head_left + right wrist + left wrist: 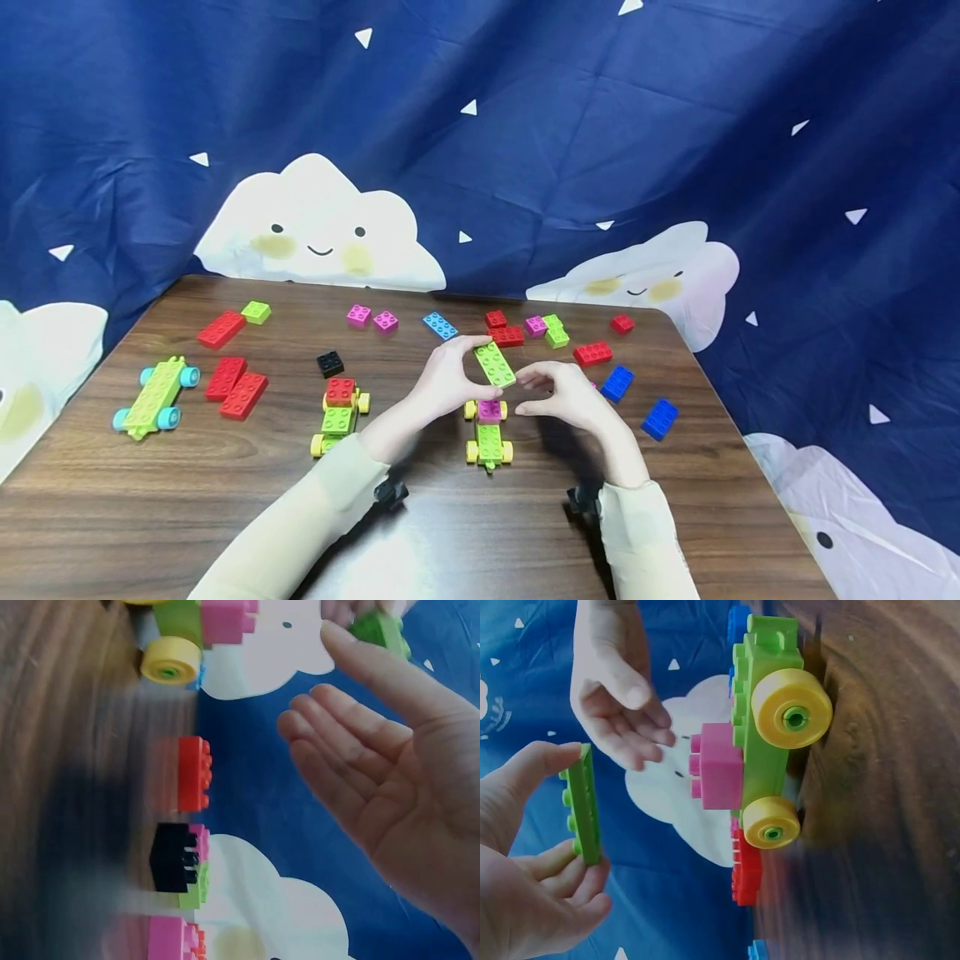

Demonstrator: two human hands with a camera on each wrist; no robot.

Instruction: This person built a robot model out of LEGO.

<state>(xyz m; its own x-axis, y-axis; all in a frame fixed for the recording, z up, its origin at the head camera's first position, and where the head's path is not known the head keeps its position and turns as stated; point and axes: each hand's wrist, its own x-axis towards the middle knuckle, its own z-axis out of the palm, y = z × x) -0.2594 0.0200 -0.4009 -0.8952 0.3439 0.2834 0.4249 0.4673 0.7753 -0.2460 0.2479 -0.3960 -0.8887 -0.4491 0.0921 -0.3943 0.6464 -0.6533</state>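
Observation:
My left hand (441, 382) pinches a thin lime-green building plate (495, 365) by its two ends, thumb on one and fingers on the other. The plate is held in the air with its studs facing up. My right hand (566, 395) is beside it, fingers relaxed and apart from the plate; its palm (390, 772) shows bare in the right wrist view. Under the hands stands a green toy car base (769, 769) on yellow wheels, with a magenta brick (721, 766) set on its studs.
To the left stand a yellow-wheeled car (337, 418) with a red brick on top and a green base (156, 396) with blue wheels. Red bricks (225, 378) and a black brick (330, 363) lie nearby. Blue bricks (660, 418) lie right; several more line the back.

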